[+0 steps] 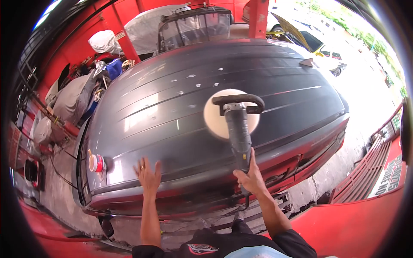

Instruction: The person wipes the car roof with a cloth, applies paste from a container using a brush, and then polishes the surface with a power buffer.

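Note:
My right hand is wrapped round the rear handle of a dark car polisher. The polisher's round cream pad rests on the dark grey roof of a vehicle, and its black front loop handle has no hand on it. My left hand is open with fingers spread, over the near edge of the roof, holding nothing. Several small white dabs dot the roof beyond the pad. To the left, a white and red tub with a stick-like handle at its top stands on the roof.
Behind the vehicle stand a red post, a jeep-like vehicle and grey covered shapes. A car with its yellow hood raised is at far right. Near right is a red panel with a slatted bench.

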Demonstrator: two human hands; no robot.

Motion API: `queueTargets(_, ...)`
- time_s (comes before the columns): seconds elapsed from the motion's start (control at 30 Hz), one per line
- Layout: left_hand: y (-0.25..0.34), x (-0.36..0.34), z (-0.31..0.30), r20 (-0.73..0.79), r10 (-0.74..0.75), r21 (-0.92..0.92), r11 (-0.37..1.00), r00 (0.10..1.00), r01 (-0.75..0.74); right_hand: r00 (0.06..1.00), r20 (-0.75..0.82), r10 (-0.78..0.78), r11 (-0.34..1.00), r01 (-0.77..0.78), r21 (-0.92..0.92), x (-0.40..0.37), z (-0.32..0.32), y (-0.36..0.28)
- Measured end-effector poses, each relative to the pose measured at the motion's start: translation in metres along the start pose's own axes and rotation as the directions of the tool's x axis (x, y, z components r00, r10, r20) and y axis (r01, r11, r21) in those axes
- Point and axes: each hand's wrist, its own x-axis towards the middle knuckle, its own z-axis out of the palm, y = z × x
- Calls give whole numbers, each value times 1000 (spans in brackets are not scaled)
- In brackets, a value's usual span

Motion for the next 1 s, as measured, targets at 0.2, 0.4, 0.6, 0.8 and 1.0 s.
queueTargets(0.2, 69, 82, -21, -130, 69, -795, 589, 989, -145, 960, 265, -85, 967, 144, -211, 1, 72, 5)
queueTargets(0.4, 50, 127, -6, -88, -244, -990, 126, 966, -59, 857, 504, -108, 941, 252, -227, 18, 133, -7)
queueTargets(0.6, 28, 157, -4, 67, -621, -995, -97, 781, 8, 784, 621, -30, 932, 247, -266, 52, 157, -27)
queueTargets(0.8, 50, 250, 78, 80, -442, -988, 82, 893, 129, 839, 537, -88, 986, 150, -73, 92, 118, -48)
queueTargets(1.0, 203, 272, 53, 66, -469, -959, 214, 881, 186, 891, 449, -60, 998, 47, 40, 131, 30, -61)
